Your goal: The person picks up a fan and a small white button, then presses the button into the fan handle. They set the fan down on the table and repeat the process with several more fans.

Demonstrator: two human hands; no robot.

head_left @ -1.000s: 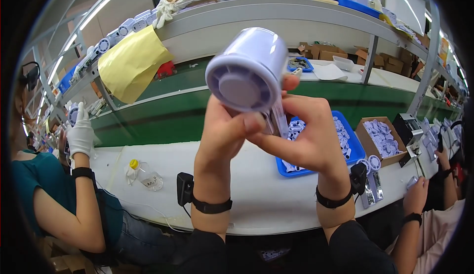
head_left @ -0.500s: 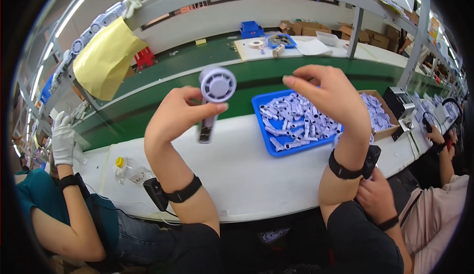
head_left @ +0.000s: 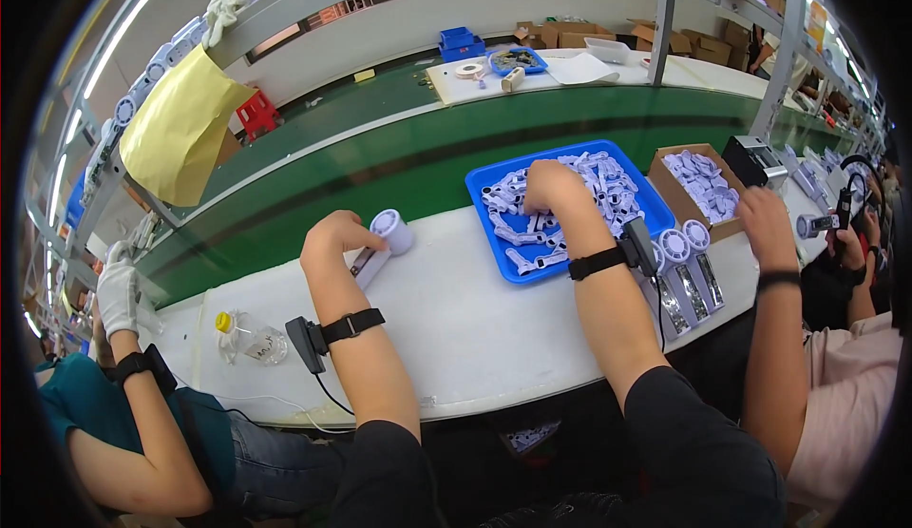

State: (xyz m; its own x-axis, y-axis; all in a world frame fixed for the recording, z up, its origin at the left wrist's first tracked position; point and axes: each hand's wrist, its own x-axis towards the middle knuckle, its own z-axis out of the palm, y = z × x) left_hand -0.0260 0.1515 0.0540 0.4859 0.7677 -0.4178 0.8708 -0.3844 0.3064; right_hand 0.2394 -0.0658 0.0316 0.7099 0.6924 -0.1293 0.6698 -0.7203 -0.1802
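Observation:
My left hand [head_left: 334,233] is closed on a pale lilac handheld fan [head_left: 390,231]. The fan's round head points up and to the right, and its handle slants down toward the white worktop. My right hand [head_left: 555,187] reaches into a blue tray [head_left: 521,275] heaped with small lilac plastic pieces [head_left: 608,186]. Its fingers are curled down and pressed together among the pieces; the fingertips are hidden, so what they pinch cannot be made out.
Several similar fans [head_left: 696,234] lie right of my right forearm. Behind them stands a cardboard box [head_left: 673,172] of lilac parts. A co-worker's hand [head_left: 763,226] is beside it. At left are a clear bottle [head_left: 255,340] with a yellow cap and another person's gloved hand [head_left: 118,290].
My left hand has lowered the fan toward the worktop and tilted it. My right hand has come down from above the tray into the pieces. The co-worker's hand at right has moved up.

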